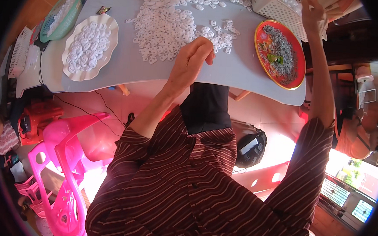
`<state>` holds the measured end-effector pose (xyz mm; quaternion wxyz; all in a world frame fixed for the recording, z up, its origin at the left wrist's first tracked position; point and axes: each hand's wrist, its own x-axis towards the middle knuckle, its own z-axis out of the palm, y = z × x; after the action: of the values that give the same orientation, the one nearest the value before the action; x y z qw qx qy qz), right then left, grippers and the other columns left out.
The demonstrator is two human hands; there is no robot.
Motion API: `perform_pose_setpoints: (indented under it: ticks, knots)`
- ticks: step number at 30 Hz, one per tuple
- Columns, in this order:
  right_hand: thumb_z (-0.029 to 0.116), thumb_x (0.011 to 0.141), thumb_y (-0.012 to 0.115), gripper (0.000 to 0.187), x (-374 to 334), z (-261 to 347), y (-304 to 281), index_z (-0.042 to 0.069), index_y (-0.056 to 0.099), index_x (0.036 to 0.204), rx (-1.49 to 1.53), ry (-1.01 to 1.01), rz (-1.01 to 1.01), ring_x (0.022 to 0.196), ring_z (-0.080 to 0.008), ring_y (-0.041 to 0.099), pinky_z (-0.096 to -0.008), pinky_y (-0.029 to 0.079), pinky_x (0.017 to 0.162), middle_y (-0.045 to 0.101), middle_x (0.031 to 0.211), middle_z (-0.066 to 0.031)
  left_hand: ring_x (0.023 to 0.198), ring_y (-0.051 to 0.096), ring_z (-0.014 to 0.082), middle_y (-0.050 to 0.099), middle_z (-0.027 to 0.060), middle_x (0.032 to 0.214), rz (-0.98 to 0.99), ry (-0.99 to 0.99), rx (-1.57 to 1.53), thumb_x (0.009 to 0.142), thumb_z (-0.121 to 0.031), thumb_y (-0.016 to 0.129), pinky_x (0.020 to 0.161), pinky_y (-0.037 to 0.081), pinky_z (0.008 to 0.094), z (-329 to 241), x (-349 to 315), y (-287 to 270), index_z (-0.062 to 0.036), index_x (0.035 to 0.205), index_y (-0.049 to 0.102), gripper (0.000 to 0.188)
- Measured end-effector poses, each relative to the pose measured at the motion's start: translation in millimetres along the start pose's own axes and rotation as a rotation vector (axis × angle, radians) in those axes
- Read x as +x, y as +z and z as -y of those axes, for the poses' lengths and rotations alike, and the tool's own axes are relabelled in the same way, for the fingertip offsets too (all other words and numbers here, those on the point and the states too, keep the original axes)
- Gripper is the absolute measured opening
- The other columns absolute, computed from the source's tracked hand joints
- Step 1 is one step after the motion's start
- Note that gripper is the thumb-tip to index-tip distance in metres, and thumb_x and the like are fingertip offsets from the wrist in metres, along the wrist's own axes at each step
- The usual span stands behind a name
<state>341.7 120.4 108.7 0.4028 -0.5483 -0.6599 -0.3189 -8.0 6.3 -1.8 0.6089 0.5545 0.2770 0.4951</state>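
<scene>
My left hand is over the near edge of a heap of small white plastic pieces, each with holes. Its fingers are curled in, and whatever they hold, if anything, is hidden. My right hand reaches up to the far right, beside the rim of a white perforated basket with more white pieces inside. Its fingertips run into the top of the picture, so their grip is unclear. Between the hands, nearer the right, a red plate with a yellow rim holds many small grey metal parts.
On the grey table, a wavy-edged white dish of white pieces lies at left. Behind it stands a green basket. A small dark wrapper lies near the back. Pink plastic chairs and a black bag are below.
</scene>
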Motion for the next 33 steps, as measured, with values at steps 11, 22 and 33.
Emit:
perform_pose_setpoints:
  ticks: [11,22,33]
  knots:
    - [0.024,0.081,0.057,0.018,-54.5,167.6,95.1,0.013,0.068,0.089,0.274,0.145,0.579,0.076,-0.0348,0.062,-0.0414,0.05,0.072,0.064,0.08,-0.0157,0.069,0.045,0.0084,0.051,-0.0001,0.072,-0.159,-0.014,-0.081,0.096,-0.023,0.042,0.068,0.038,0.023,2.0,-3.8,-1.8,-0.0035,0.078,0.051,0.028]
    - [0.027,0.079,0.059,0.02,-44.0,230.7,107.7,0.015,0.069,0.092,0.531,0.007,0.652,0.083,-0.0308,0.062,-0.0406,0.049,0.077,0.065,0.088,-0.011,0.086,0.054,0.0215,0.056,0.0103,0.08,-0.226,-0.146,-0.629,0.095,-0.022,0.039,0.08,0.044,0.0358,2.8,6.7,-13.8,0.0001,0.09,0.051,0.025]
    - [0.021,0.074,0.061,0.019,-53.8,168.9,58.5,0.009,0.069,0.087,0.421,0.024,0.869,0.072,-0.0271,0.063,-0.0362,0.05,0.071,0.066,0.078,-0.0127,0.084,0.056,0.0197,0.058,0.0115,0.082,-0.242,-0.081,-0.593,0.094,-0.02,0.041,0.083,0.044,0.033,0.2,6.2,-14.1,0.0008,0.084,0.051,0.025]
